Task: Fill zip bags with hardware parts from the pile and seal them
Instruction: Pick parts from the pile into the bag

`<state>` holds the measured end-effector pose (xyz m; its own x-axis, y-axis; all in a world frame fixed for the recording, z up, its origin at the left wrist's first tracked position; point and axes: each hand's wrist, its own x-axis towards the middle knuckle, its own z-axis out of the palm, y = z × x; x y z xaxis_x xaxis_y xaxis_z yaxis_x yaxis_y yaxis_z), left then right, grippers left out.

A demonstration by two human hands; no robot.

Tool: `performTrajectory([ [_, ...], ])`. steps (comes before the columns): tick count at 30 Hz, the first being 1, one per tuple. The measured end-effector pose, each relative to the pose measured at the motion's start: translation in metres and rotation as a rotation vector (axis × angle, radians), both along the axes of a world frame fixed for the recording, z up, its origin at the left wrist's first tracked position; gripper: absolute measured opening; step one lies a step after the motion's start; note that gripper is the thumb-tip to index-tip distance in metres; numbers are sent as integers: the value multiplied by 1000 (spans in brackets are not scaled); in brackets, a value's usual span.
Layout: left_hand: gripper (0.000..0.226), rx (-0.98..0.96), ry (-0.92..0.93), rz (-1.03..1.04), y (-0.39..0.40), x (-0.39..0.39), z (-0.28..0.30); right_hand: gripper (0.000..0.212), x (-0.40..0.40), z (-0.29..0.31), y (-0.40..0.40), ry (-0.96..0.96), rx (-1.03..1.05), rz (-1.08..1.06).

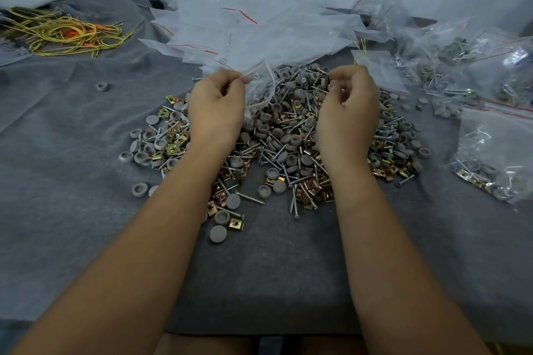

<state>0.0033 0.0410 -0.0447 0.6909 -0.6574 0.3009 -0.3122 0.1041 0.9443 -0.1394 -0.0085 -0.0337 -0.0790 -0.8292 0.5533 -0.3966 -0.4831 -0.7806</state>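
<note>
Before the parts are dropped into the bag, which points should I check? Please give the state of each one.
1. Left hand holds the zip bag: ok.
2. Bag mouth open wide: cannot tell.
3. Right hand fingers curled over the pile, parts inside: cannot tell.
4. Right hand above the bag mouth: not ok, it is beside it.
5. Empty bags near: ok.

The light was dim, cool and even, with only soft shadows beneath the forearms on the grey cloth (72, 170). Small glints showed on the filled bags (490, 135) at the right, and the empty bags (253, 29) looked hazy. Wide-angle distortion bent the edges, where detail softened; the centre stayed fairly sharp.
</note>
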Motion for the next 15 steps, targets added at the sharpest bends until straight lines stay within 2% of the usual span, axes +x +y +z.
performTrajectory([
  [3,29,4,3,5,-1,1,0,28,-4,0,-4,117,43,-20],
  [9,28,11,9,3,-1,1,0,32,-2,-6,-5,557,-21,14],
  [15,26,17,18,2,-1,-1,0,30,-5,-13,-9,770,2,-61],
])
